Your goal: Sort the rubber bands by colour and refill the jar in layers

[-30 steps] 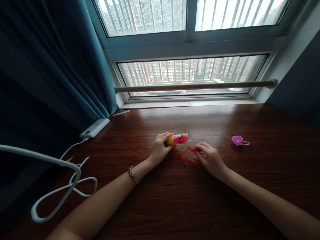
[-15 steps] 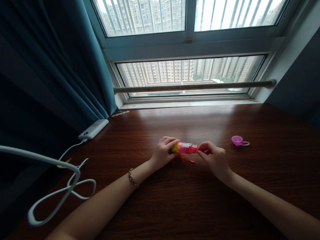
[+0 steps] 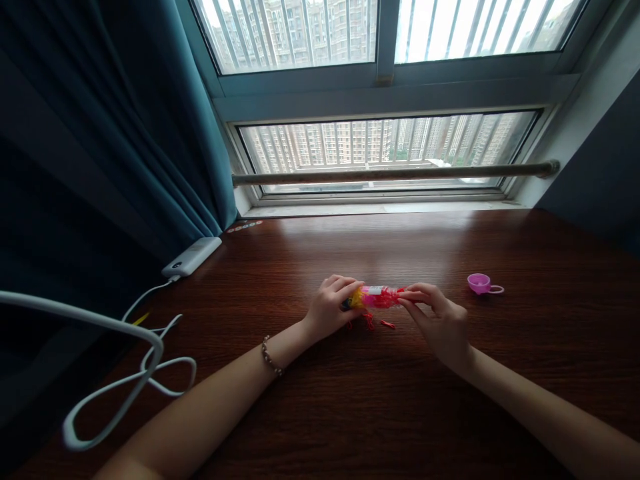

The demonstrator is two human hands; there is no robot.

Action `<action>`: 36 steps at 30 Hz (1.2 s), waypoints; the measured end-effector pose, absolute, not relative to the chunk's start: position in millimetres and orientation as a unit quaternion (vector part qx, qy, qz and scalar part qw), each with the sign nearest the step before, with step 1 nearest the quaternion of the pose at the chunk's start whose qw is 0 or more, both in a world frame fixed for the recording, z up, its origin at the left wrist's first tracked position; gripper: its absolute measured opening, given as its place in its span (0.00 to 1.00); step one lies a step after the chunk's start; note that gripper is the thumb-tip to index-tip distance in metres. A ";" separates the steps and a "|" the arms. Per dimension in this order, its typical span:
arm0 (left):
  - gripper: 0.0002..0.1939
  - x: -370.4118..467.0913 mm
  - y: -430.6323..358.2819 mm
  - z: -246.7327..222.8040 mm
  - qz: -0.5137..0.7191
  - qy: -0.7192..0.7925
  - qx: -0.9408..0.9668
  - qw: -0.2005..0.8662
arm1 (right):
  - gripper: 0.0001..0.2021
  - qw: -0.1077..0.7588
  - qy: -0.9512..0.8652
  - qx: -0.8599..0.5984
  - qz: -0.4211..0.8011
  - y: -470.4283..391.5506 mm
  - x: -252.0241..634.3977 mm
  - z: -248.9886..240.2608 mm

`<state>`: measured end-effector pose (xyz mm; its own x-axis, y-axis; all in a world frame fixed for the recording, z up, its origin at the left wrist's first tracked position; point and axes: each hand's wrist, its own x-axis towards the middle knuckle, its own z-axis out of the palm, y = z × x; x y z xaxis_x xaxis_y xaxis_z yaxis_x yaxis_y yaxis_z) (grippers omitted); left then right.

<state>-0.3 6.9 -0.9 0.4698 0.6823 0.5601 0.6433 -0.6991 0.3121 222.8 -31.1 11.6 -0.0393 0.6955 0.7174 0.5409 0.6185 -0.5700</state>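
Observation:
My left hand is wrapped round a small clear bottle, which lies on its side just over the table. Inside the bottle are yellow, pink and red contents, and a white label is on its side. The bottle's mouth faces right. There, my right hand pinches thin red strands with thumb and fingers; they look like small rubber bands. More loose red strands lie on the table beneath the bottle. The left fingers hide the bottle's dark end.
A pink cup-shaped cap with a loop rests at the right on the brown wooden table. At the left, a white power bank lies by the blue curtain, joined to a white cable. A window with a rail is behind.
My right hand has drawn slightly to the right and its fingers are straighter at the bottle's mouth. My left hand keeps its hold on the bottle. The whole view has shifted a little.

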 end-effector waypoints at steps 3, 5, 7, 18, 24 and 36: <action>0.24 0.4 5.2 0.1 0.332 0.381 0.863 0.025 | 0.04 0.518 -0.733 -0.440 0.028 -33.1 222.2 11.2; 0.24 0.6 4.6 0.1 0.330 0.378 0.865 0.020 | 0.05 0.492 -0.754 -0.435 -0.008 -34.5 221.7 11.9; 0.24 0.5 4.2 -0.4 0.331 0.375 0.865 0.012 | 0.08 0.469 -0.775 -0.423 -0.025 -35.9 220.9 13.2; 0.22 4.4 -4.2 -0.5 0.325 0.383 0.864 -0.029 | 0.29 0.331 -0.866 -0.363 0.094 -30.4 216.5 17.1; 0.24 6.0 -2.7 0.0 0.345 0.388 0.855 0.022 | 0.30 0.457 -0.809 -0.363 0.071 -27.0 222.7 20.8; 0.22 4.6 1.5 1.2 0.394 0.445 0.790 0.152 | 0.20 0.526 -0.766 -0.365 0.061 -30.5 226.7 28.3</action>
